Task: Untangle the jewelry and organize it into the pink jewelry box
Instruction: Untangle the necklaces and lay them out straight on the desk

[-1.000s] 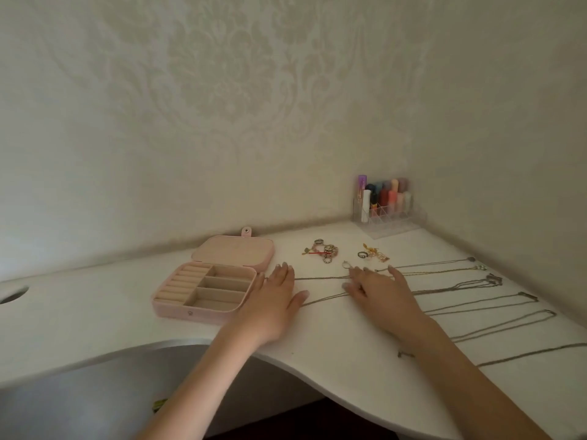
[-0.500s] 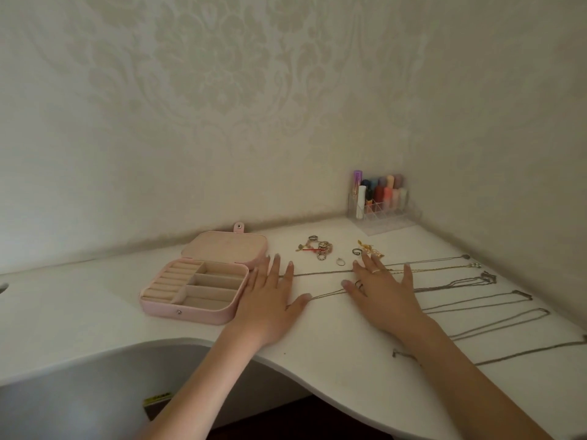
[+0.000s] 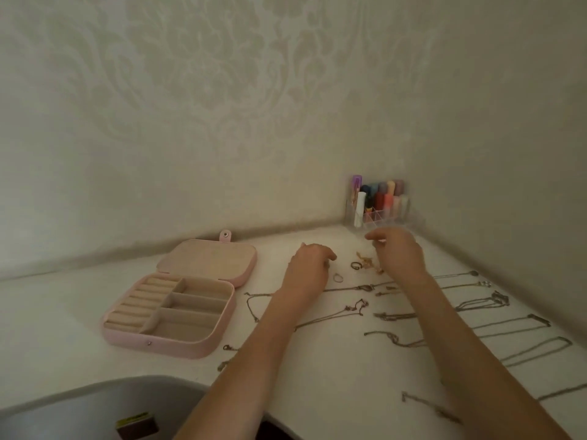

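The pink jewelry box (image 3: 173, 315) lies open at the left of the white worktop (image 3: 333, 376), its lid folded back toward the wall. Its ring rolls and its three compartments appear to hold nothing yet; nothing is judged to have been stored so far.

The left hand (image 3: 309, 268) is curled, knuckles up, over the small pieces near the back of the worktop. Its fingertips are hidden, so it cannot be told whether anything is pinched. A loose ring (image 3: 338, 277) lies just beside it.

A dark ring (image 3: 356, 265) and a gold-coloured cluster (image 3: 368, 262) lie between the hands. The right hand (image 3: 398, 252) is raised above the cluster with its fingers bent downward; the blur prevents a grasp from being confirmed.

Both forearms cross over the necklace chains (image 3: 349, 308) laid out on the worktop.

Risks, as judged:
- A chain may be dragged by a forearm and re-tangled with its neighbour.
- The loose ring may be knocked and rolled off the worktop's front edge.
- If the cluster is lifted as one, linked pieces may be pulled tight rather than freed.
- The clear organizer (image 3: 379, 206) in the corner may be struck by the right hand.
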`<state>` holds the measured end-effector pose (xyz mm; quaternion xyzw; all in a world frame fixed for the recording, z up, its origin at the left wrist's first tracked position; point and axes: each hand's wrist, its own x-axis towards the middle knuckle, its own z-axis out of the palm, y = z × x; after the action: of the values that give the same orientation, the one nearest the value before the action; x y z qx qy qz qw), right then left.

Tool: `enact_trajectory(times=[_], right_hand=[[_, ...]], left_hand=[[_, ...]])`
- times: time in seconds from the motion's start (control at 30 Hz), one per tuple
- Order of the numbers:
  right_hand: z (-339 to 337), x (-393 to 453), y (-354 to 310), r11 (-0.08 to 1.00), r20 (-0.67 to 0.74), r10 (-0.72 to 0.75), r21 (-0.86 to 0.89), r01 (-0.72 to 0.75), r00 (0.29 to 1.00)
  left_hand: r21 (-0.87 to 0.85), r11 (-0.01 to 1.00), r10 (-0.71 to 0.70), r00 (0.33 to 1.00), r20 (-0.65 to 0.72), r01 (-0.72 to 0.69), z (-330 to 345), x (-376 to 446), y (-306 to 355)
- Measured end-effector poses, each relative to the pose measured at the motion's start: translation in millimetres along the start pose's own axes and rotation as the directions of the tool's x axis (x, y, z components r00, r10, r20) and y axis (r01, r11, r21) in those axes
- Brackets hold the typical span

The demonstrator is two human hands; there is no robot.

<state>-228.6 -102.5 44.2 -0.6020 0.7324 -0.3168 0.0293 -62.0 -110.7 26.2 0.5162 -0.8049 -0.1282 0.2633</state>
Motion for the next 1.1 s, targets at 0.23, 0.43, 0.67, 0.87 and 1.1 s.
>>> enact_trajectory(times=[0.23,0.43,0.67,0.87,1.1], right_hand=[[1,21,32,0.992,0.286,0.048,0.096,-0.079,0.957],[0,19,39,0.984,0.263,0.046,0.153,-0.089,0.964],[3,7,31,0.98,0.149,0.025,0.191,-0.053,0.989],[13,-2,-1,0.934,0.045,-0.089,0.351,0.068,0.995],[29,-8,-36,0.856,0.133,-0.204,0.505,0.111,0.97]], left_hand=[[0.178,0.978,0.096,0.993,0.066,-0.106,20,27,8],[0.214,0.977,0.009,0.996,-0.09,0.011,0,18,-16],[0.039,0.988,-0.154,0.986,0.062,0.151,-8,20,-26],[-0.34,0.926,-0.223,0.965,-0.135,0.166,-9,27,-30],[-0.874,0.438,-0.392,0.92,0.028,0.213,-19,32,-28]])
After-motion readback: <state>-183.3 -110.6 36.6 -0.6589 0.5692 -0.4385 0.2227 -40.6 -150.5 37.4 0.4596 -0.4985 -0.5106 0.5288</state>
